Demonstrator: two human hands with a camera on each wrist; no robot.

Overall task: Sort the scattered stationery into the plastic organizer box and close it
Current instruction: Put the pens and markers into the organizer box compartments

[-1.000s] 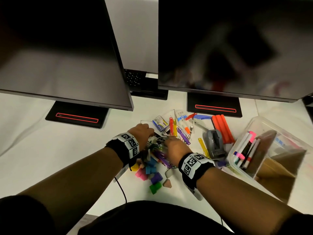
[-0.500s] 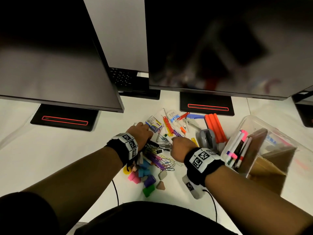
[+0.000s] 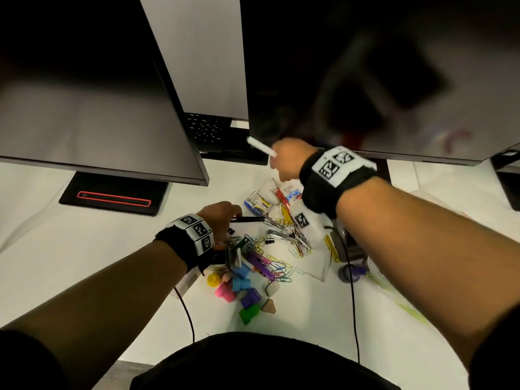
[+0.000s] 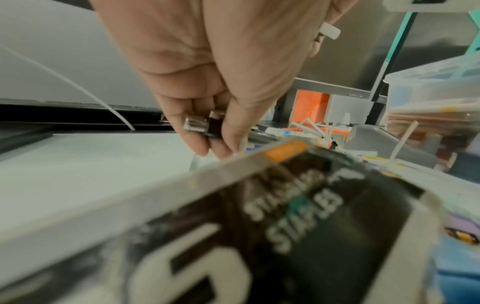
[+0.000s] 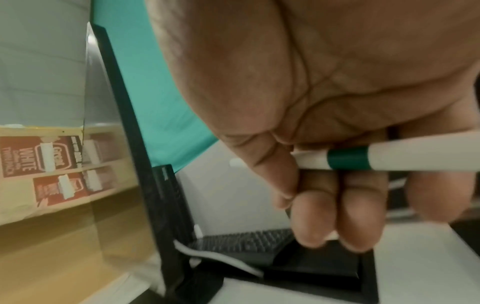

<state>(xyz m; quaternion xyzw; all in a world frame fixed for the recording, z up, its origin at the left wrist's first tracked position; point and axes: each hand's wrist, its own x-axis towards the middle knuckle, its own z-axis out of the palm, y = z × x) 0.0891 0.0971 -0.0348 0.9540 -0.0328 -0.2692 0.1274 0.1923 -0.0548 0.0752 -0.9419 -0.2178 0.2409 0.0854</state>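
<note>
Now the right hand [image 3: 287, 160] grips a white pen [image 3: 261, 146] raised above the pile, its long axis pointing away to the left. Lower down, the left hand [image 3: 221, 218] pinches a dark pen [image 3: 247, 219]; the organizer box [image 4: 436, 98] sits to its right.

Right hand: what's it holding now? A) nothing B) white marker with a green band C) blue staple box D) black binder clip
B. The right hand has its fingers curled round a white marker with a green band, lifted above the pile in the head view.
</note>
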